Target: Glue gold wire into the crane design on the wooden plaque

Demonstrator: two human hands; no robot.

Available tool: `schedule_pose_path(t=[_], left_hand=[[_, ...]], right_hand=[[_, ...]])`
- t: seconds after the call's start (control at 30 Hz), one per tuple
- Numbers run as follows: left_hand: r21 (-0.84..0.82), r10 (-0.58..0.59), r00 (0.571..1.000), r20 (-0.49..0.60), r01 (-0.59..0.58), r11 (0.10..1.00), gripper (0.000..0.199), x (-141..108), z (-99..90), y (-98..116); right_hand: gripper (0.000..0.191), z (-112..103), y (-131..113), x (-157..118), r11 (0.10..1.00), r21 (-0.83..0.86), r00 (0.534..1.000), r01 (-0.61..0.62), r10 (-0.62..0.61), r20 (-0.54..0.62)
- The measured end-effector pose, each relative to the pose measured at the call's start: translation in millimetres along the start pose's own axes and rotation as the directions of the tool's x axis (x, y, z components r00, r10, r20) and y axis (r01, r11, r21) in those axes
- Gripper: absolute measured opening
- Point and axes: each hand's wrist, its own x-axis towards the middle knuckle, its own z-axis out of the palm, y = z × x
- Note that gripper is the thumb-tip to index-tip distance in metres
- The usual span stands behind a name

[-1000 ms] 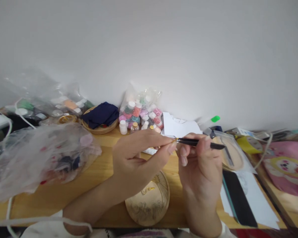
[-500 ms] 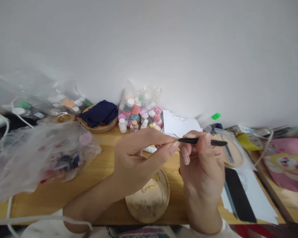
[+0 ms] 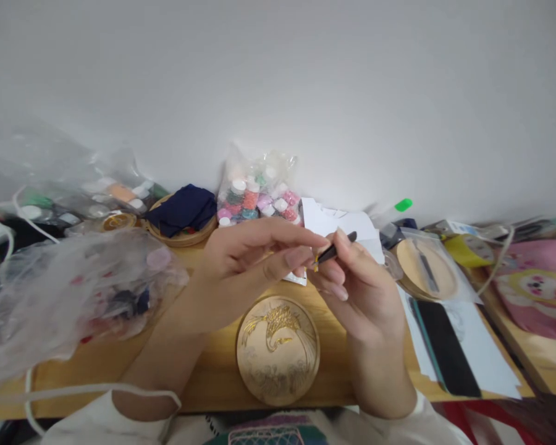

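Above a round wooden disc (image 3: 278, 350), my hands meet at the fingertips. The disc lies on the table and bears a gold bird design with grey sketched shapes below it. Between thumb and fingers, my right hand (image 3: 364, 284) grips a black slender tool (image 3: 337, 248), which slants down to the left. A tiny yellow piece (image 3: 315, 262) shows at the tool's lower end, beside the left fingertips. My left hand (image 3: 241, 272) is closed in a pinch there; what it holds is too small to name.
Plastic bags (image 3: 74, 290) cover the left. Behind stand a hoop with dark blue cloth (image 3: 183, 210) and a bag of small jars (image 3: 259, 194). To the right lie a black phone (image 3: 445, 348), papers (image 3: 488, 364), a bagged hoop (image 3: 426, 269) and a pink pouch (image 3: 537, 287). A white cable (image 3: 88, 389) crosses the lower left.
My right hand has moved left and turned the black tool from nearly level to a steep slant. Both hands sit closer together, and more of the disc shows.
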Motion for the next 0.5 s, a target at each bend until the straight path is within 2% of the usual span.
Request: schedule_pose_path(t=[0.13,0.3,0.5], left_hand=[[-0.152,-0.026,0.991,0.128,0.045,0.987,0.008,3.2,-0.8,-0.7],[-0.197,-0.011,0.981,0.192,0.049,0.979,0.015,7.4,-3.8,-8.8],[-0.387,0.115,0.950,0.292,0.008,0.922,0.009,15.6,-7.8,-26.2]], right_hand=[[0.042,1.5,1.6,1.3,0.992,0.073,0.993,-0.102,0.097,0.071],[0.042,1.6,2.7,1.9,0.973,0.143,0.978,-0.179,0.161,0.129],[0.038,2.2,5.7,1.1,0.910,0.276,0.949,-0.310,0.281,0.140]])
